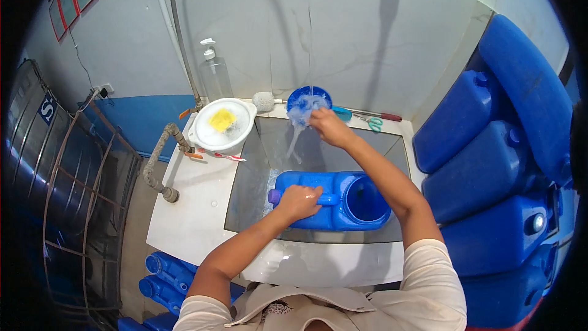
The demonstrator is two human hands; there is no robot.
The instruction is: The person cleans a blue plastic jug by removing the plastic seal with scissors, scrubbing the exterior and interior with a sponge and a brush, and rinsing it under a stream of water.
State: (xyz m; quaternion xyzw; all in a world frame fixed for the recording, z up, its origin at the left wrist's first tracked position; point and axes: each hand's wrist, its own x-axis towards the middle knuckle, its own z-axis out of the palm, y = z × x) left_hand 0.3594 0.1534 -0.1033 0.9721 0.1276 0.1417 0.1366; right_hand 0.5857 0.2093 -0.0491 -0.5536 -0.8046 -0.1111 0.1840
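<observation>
A blue plastic water container (303, 221) lies across the grey tiled sink (248, 193), its wide round mouth at the right and a purple cap (274, 196) at the left. My left hand (301, 201) is closed around the handle on its upper side. Past the container, my right hand (331, 128) grips the near rim of a round blue lid (297, 94), held tilted near the back ledge. Water splashes over the lid and runs down into the sink. The fingertips of my right hand are partly hidden by the splash.
A white basin (197, 133) of suds holds a yellow sponge (222, 120). Behind it stands a pump bottle (215, 73). A brush (263, 101), scissors (375, 123) and a toothbrush (229, 157) lie on the rim. Blue containers (473, 170) crowd the right; a pipe (151, 165) rises at left.
</observation>
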